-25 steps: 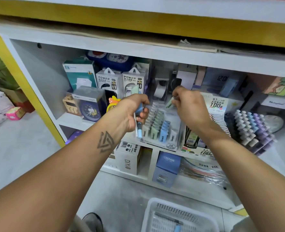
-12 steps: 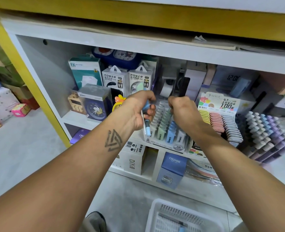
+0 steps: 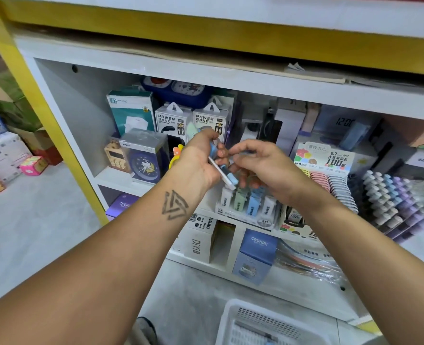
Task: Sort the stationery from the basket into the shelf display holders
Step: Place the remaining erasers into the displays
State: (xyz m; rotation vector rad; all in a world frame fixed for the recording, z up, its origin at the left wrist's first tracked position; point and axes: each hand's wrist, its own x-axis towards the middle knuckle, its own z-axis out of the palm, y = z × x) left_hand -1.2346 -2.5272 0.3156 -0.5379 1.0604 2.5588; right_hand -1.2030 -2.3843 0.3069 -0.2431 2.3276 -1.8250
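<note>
My left hand (image 3: 201,163) grips a small bundle of pens (image 3: 224,174), white and blue with a green end sticking up behind the fist. Just to its right, my right hand (image 3: 260,165) curls its fingers at that bundle, and thumb and forefinger pinch a blurred blue pen (image 3: 247,152). Both hands hover above the display holder (image 3: 245,207), which has rows of white, green and blue pieces. The white basket (image 3: 227,319) stands on the floor at the bottom edge with a few items inside.
Power bank boxes (image 3: 173,118), a boxed blue clock (image 3: 145,160) and a teal box fill the shelf's left. Lead refill cases (image 3: 330,180) and a rack of pastel pens (image 3: 390,195) stand right. Boxes (image 3: 255,255) sit on the lower shelf.
My right hand left the display holder and came back to the bundle in my left hand. The left hand rose slightly with its pens. The view shifted a little.
</note>
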